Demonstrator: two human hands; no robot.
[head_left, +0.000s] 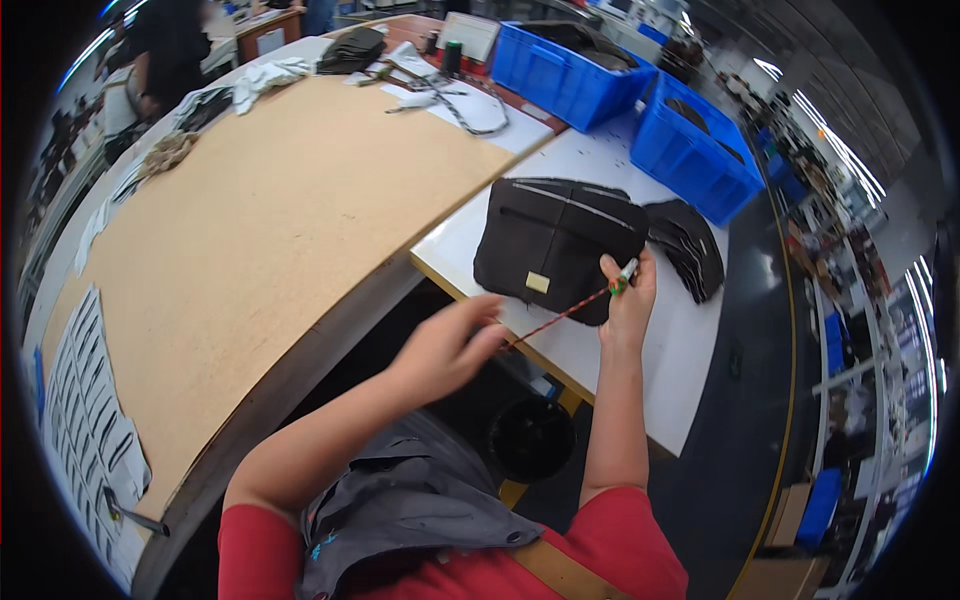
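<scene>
A red cord (555, 319) is pinched at its lower end by the left hand (447, 349), just off the white bench's (690, 330) near edge. The cord is stretched taut up to the right hand (628, 298), where its green-tipped end is gripped. A dark leather panel (555, 245) lies flat near that edge, under the right hand, with a stack of dark pieces (690, 245) beside it.

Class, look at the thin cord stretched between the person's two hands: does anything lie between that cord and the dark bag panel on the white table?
Nothing visible does. The cord runs from the left hand to the right hand, directly over the near edge of the dark panel.
</scene>
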